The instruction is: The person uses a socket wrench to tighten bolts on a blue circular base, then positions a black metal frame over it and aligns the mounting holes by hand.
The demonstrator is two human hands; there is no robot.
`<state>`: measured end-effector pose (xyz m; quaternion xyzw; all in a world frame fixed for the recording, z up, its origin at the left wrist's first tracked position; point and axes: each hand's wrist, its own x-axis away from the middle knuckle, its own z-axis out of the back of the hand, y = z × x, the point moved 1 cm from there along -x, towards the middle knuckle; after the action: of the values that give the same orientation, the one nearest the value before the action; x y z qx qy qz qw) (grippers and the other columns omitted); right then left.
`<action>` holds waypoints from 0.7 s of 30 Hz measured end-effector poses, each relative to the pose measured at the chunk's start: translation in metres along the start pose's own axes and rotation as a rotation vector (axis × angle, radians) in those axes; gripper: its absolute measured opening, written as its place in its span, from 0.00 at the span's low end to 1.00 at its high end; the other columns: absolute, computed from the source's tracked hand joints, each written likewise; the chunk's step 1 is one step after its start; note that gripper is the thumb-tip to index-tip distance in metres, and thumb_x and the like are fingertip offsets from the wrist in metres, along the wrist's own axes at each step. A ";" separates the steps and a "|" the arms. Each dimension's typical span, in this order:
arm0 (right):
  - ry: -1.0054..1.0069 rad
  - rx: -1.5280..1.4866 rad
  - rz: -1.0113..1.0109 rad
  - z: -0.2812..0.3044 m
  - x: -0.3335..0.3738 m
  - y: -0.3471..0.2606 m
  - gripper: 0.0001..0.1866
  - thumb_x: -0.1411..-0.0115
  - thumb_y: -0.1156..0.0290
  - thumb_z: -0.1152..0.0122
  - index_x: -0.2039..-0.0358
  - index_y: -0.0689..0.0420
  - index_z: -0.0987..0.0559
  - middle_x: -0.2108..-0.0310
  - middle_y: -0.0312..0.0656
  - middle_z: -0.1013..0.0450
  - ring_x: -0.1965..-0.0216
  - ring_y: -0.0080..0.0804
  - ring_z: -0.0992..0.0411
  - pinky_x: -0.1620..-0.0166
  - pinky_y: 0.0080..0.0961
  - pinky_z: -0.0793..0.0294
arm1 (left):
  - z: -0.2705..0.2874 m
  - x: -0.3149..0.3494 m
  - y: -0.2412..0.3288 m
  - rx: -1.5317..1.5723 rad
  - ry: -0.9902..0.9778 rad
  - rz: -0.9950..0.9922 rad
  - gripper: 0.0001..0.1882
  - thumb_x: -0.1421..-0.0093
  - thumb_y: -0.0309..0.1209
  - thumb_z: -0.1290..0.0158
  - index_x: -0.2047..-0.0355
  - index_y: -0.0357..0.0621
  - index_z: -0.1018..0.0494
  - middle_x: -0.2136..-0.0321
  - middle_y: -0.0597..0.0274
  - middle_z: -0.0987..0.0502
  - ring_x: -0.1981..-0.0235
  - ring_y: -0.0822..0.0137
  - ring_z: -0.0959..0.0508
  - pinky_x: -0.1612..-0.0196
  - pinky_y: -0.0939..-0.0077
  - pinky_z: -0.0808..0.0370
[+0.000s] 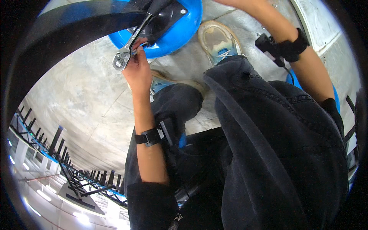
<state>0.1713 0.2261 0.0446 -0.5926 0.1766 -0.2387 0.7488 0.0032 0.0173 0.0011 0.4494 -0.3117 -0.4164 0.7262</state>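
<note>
Head view is showing me two bare hands, and I am looking from a distance. On the far left, the left hand [139, 74] is grasping a shiny ratchet wrench [135, 38], with its fingers curling close to the round head. The wrench is slanting up and to the right, and its dark grip is pointing to the far edge. Past it, a black plate [165, 27] is sitting on a round blue base [184, 35]. A big black bar [76, 23] is bending across the far left.

The right hand [226, 2] is reaching out of sight at the far edge, so I am not able to tell if it is holding anything. Each arm is wearing a black strap with a little black box, the left strap [151, 138] and the right strap [291, 48].

Two shoes are resting on the gray floor [96, 88], and the right shoe [222, 42] is standing just beside the blue base. Dark pants [260, 134] are filling much of the near right side. Near the left edge, small black posts [112, 178] are standing in a curving row, and bright lamps [44, 194] are shining.
</note>
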 end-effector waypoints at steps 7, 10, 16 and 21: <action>-0.182 0.017 -0.246 -0.026 0.059 -0.016 0.22 0.39 0.48 0.55 0.62 0.54 0.24 0.85 0.30 0.36 0.83 0.25 0.37 0.77 0.20 0.35 | 0.004 0.003 -0.005 0.114 0.093 0.008 0.11 0.41 0.20 0.54 0.57 0.34 0.37 0.61 0.51 0.25 0.58 0.68 0.27 0.52 0.75 0.33; -0.377 -0.027 -0.215 -0.037 0.081 -0.017 0.20 0.38 0.53 0.53 0.73 0.59 0.27 0.86 0.32 0.37 0.83 0.23 0.38 0.78 0.21 0.38 | 0.003 -0.002 -0.010 0.063 0.056 -0.039 0.11 0.40 0.21 0.55 0.57 0.36 0.39 0.63 0.55 0.24 0.60 0.70 0.27 0.53 0.76 0.32; -0.641 -0.171 -0.339 -0.036 0.073 -0.013 0.20 0.39 0.53 0.51 0.78 0.56 0.28 0.87 0.30 0.34 0.86 0.18 0.39 0.82 0.16 0.41 | 0.004 0.002 -0.006 0.064 0.034 -0.014 0.10 0.40 0.22 0.55 0.57 0.36 0.38 0.64 0.54 0.24 0.60 0.69 0.27 0.52 0.75 0.33; -0.359 -0.130 -0.293 -0.005 0.023 -0.027 0.13 0.41 0.64 0.46 0.69 0.61 0.23 0.82 0.31 0.33 0.80 0.16 0.37 0.76 0.17 0.38 | 0.010 0.004 -0.007 0.075 0.107 0.072 0.08 0.41 0.19 0.56 0.60 0.34 0.35 0.64 0.55 0.26 0.61 0.72 0.28 0.54 0.80 0.33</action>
<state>0.1833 0.2043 0.0701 -0.6917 -0.0325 -0.2238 0.6859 -0.0058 0.0084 -0.0007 0.4865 -0.3039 -0.3534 0.7390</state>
